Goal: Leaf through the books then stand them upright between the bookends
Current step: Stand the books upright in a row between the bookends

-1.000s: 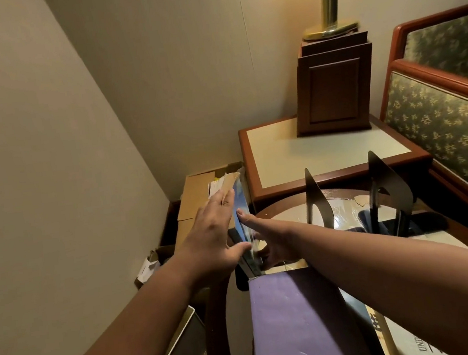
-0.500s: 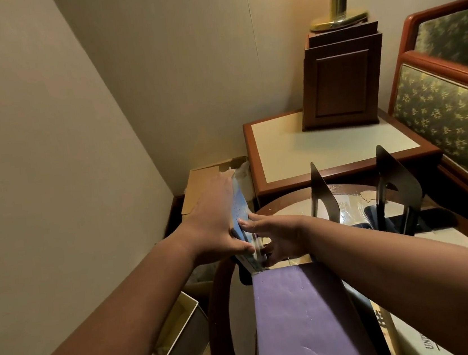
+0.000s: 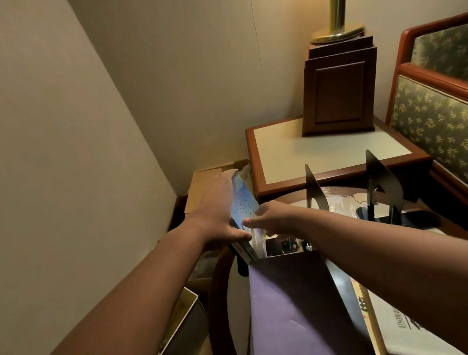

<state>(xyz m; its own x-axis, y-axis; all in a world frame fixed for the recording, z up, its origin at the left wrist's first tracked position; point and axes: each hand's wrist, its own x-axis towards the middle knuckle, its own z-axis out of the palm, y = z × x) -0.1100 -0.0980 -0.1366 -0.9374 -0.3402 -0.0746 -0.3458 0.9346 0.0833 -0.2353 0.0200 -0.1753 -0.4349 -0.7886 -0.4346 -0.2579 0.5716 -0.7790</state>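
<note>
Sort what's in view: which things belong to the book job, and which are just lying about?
Job: blue book, gripped by the left hand and touched by the right hand; black bookend nearest the hands; farther black bookend; purple book; white-covered book.
Lying about: brass lamp; wooden lamp base; side table; cardboard box; upholstered seat.

The only legible print is on the white cover (image 3: 400, 342) at the near right of the worktop (image 3: 214, 283). Dark capitals run sideways there and begin "UNDE"; the rest is hidden by the right forearm. A yellowish strip (image 3: 359, 299) just beside it carries heavy dark marks, too blurred to read. The blue book (image 3: 243, 202) shows rows of small dark marks on its cover, and whether they are letters cannot be told.
</note>
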